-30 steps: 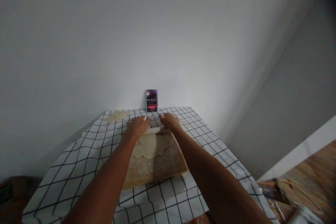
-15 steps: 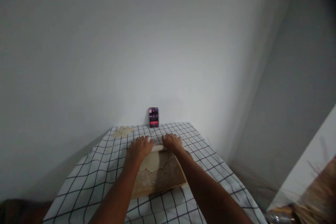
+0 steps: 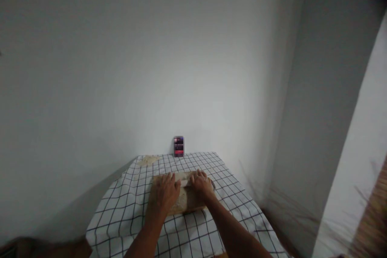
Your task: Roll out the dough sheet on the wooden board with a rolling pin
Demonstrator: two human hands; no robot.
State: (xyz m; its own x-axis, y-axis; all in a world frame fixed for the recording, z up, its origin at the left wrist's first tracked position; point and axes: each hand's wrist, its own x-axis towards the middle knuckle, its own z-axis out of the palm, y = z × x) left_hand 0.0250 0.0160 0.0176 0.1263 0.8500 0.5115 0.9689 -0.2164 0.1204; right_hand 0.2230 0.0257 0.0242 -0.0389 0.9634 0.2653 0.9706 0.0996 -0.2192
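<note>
A pale rolling pin [image 3: 185,183] lies crosswise on a wooden board [image 3: 193,202]. My left hand [image 3: 168,190] rests over its left part, fingers laid forward across it. Over the right part is my right hand [image 3: 202,184], fingers also bent over the pin. Only a short middle length of the pin shows between the hands. Flattened pale dough [image 3: 182,175] appears on the board beyond the pin, partly covered by my hands. The near part of the board looks bare and floury.
A white cloth with dark checks [image 3: 190,234] covers the table. At its far left corner lies a thin piece of rolled dough [image 3: 148,160]. A phone [image 3: 179,146] with a blurred screen leans on the pale wall [image 3: 193,68] at the back.
Both hands have drawn the rolling pin back toward me over the dough, and less dough shows on the near side. The camera view has tilted up and shifted a little.
</note>
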